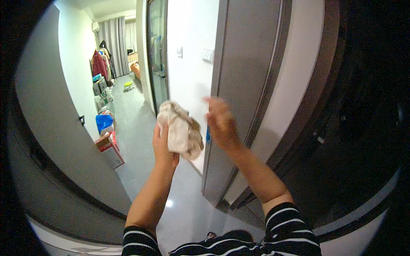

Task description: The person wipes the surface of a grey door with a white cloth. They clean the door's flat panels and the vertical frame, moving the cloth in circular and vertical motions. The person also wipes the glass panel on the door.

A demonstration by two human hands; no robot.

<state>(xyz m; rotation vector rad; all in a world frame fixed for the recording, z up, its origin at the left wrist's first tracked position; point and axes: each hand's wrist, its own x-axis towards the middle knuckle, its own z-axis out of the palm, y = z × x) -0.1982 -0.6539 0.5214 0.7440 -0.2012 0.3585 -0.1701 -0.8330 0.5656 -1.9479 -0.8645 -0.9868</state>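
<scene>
Item: crumpled cream cloth [181, 130], held at chest height before a grey door [245, 85]. Left hand [164, 147] grips it from below-left, long axis running upward. Right hand [220, 121], blurred, fingers loosely spread, empty, just beside cloth's right edge.

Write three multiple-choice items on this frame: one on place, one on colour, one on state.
1. Where is the crumpled cloth?
A. on the floor
B. in the left hand
C. on the coat rack

2. What colours are the sleeves?
A. black with white stripes
B. plain red
C. plain green

3. How is the right hand?
A. clenched on the cloth
B. open beside the cloth
C. flat against the door

Key: B, the left fingers wrap the cloth; A, stripes show at both cuffs; B, it is blurred, fingers spread, just apart from the cloth.
</scene>
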